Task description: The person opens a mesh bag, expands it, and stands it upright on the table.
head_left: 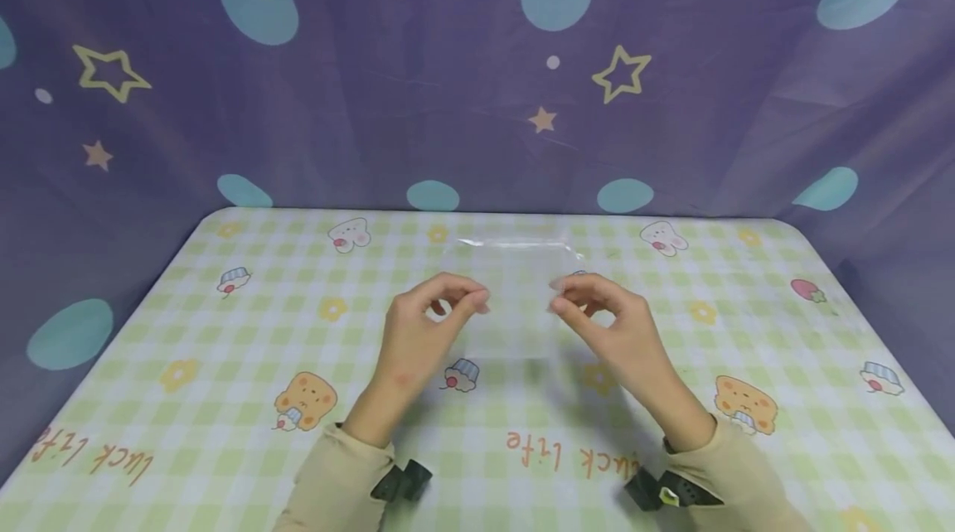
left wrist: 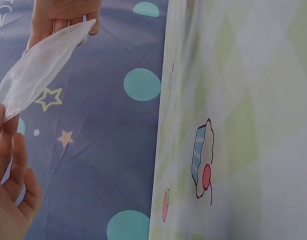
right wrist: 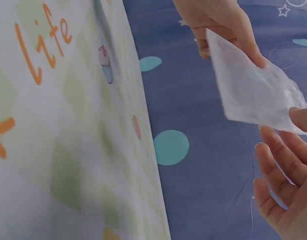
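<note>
A thin, clear plastic bag or sheet [head_left: 515, 292] is held between both hands above the table, barely visible in the head view. My left hand [head_left: 425, 333] pinches its left side between thumb and fingers; my right hand [head_left: 619, 333] pinches the right side. In the left wrist view the plastic [left wrist: 43, 67] looks whitish and slants between the left hand [left wrist: 11, 185] and the right hand [left wrist: 68, 17]. From the right wrist the plastic [right wrist: 253, 85] shows as a flat, cloudy piece, with the right hand [right wrist: 288, 180] near and the left hand [right wrist: 223, 22] beyond.
A green checked tablecloth [head_left: 224, 333] with printed bears, cupcakes and lettering covers the table. Behind it hangs a purple curtain [head_left: 418, 60] with stars and blue ovals. Dark straps with small devices are on both wrists, over beige sleeves [head_left: 336, 478].
</note>
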`<move>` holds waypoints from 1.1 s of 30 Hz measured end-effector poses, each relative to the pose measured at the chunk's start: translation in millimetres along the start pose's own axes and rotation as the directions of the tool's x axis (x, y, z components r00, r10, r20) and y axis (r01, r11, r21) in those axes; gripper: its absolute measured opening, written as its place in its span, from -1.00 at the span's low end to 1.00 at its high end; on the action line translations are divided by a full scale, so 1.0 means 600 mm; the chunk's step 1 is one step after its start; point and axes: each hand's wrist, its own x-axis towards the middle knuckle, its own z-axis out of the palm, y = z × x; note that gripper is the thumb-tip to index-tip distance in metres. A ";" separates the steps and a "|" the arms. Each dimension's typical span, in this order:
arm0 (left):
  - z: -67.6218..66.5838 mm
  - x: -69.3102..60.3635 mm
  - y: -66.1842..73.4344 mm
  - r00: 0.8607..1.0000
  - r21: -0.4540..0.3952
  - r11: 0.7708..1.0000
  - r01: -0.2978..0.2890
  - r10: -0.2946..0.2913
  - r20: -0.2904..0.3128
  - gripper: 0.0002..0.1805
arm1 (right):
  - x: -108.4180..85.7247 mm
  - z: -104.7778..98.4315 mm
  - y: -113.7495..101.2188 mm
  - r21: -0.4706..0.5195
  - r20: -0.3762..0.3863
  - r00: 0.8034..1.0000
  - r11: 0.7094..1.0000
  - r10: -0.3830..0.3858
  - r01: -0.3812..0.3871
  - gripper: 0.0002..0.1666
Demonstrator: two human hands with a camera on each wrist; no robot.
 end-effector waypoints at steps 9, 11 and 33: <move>-0.001 0.001 -0.001 0.996 0.036 0.999 0.034 -0.037 0.076 -0.92 | -0.002 0.006 0.004 -0.011 0.006 1.000 1.000 0.008 -0.008 -0.94; -0.001 0.001 -0.001 0.995 0.047 0.998 0.042 -0.046 0.092 -0.92 | -0.001 0.004 0.004 -0.006 -0.011 1.000 1.000 0.020 -0.020 -0.95; 0.000 0.004 -0.010 0.931 0.147 0.919 -0.365 0.356 0.084 -0.64 | 0.011 -0.018 0.002 0.206 0.007 0.954 0.933 0.299 -0.294 -0.74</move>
